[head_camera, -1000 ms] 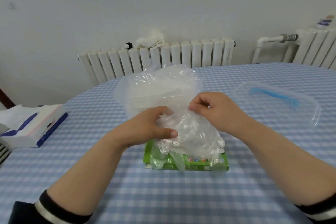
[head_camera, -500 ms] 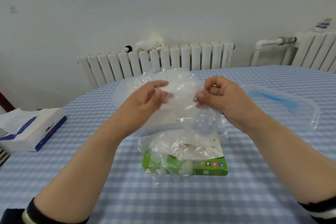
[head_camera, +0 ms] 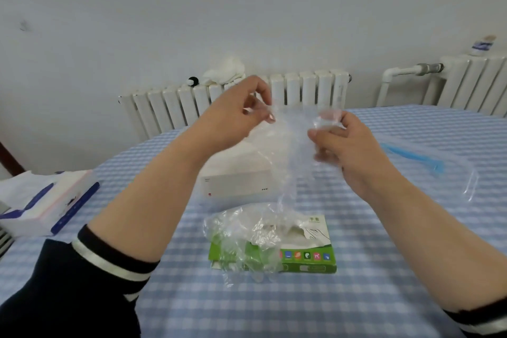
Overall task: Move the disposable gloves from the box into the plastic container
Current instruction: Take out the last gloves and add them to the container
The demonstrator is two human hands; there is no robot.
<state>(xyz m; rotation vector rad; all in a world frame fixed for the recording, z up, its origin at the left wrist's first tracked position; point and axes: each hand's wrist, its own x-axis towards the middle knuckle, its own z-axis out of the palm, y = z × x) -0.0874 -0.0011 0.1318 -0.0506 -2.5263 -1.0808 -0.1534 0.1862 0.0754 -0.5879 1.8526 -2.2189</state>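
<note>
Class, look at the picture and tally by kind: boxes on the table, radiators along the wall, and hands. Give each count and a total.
Boxes: 3 (green glove box, white box, tissue box)
Radiators: 2
Hands: 2 (left hand, right hand)
Total: 7

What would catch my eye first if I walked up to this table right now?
Two hands, left hand and right hand, raised mid-scene, pinching a clear disposable glove stretched between them. Below it, more crumpled gloves spill from a green box on the blue checked tablecloth. A clear lid with a blue seal lies at right.
</note>
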